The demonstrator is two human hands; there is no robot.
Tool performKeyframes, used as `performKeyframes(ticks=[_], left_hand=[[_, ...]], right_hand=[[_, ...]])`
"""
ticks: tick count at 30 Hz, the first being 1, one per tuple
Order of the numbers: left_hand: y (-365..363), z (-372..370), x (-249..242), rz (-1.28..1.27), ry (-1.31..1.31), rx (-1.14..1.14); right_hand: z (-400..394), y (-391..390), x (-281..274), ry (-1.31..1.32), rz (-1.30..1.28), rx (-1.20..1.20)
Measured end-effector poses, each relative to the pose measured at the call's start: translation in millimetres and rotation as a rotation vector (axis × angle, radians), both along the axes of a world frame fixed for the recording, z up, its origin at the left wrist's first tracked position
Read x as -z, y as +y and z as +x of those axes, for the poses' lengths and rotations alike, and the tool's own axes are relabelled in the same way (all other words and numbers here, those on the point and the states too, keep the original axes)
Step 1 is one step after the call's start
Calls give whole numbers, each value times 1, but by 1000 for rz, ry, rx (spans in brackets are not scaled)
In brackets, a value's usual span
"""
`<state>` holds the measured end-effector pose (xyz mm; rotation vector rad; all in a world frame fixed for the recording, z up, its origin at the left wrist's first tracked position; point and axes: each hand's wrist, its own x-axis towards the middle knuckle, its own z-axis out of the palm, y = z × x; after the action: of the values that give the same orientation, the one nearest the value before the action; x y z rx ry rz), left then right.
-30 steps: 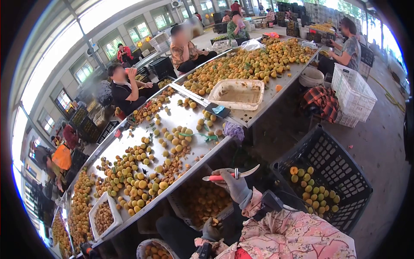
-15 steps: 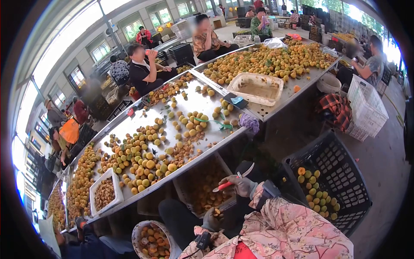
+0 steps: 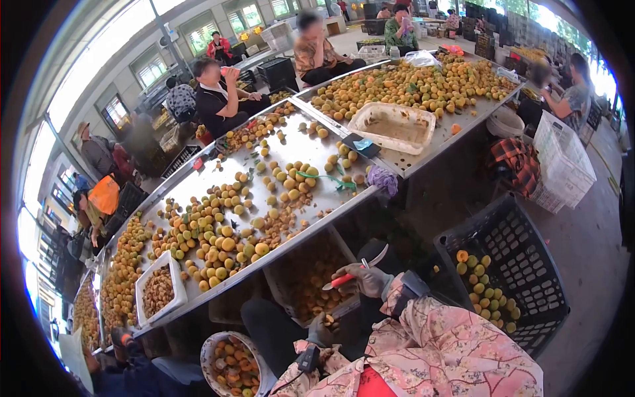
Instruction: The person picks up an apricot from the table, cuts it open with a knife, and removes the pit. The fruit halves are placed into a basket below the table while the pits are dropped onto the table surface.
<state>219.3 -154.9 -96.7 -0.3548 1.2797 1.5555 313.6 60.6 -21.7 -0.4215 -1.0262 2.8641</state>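
Observation:
My right hand (image 3: 372, 279), gloved in grey, is closed around red-handled pruning shears (image 3: 344, 280); a curved metal blade sticks out past the fingers. Lower down, my gloved left hand (image 3: 321, 333) is closed on a piece of apricot (image 3: 329, 320), small and partly hidden by the fingers. Between my knees and the table stands a crate (image 3: 280, 286) of opened apricots. A white bucket (image 3: 207, 357) of apricot halves is at my left. On my right a black crate (image 3: 529, 264) holds whole greenish-yellow apricots.
The long metal table (image 3: 311, 147) carries many apricots and scattered pits. On it are a white tray (image 3: 180, 284) of pits and a stained white basin (image 3: 426, 142). A purple cloth (image 3: 383, 178) hangs at its edge. White crates (image 3: 562, 165) stand at right. Several people sit around.
The view has shifted slightly. My right hand keeps the shears, whose curved blade now points further up and right. My left hand stays low, still with the apricot piece.

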Motion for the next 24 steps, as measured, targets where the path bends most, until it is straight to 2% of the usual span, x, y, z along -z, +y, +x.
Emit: performKeyframes(ticks=[5,24], left_hand=[[-7,-5,19,48,-11,28],[-9,-4,17,12,16,50]], right_hand=[[2,0,-3,6,19,-18],[0,-2,0,31,68,-57]])
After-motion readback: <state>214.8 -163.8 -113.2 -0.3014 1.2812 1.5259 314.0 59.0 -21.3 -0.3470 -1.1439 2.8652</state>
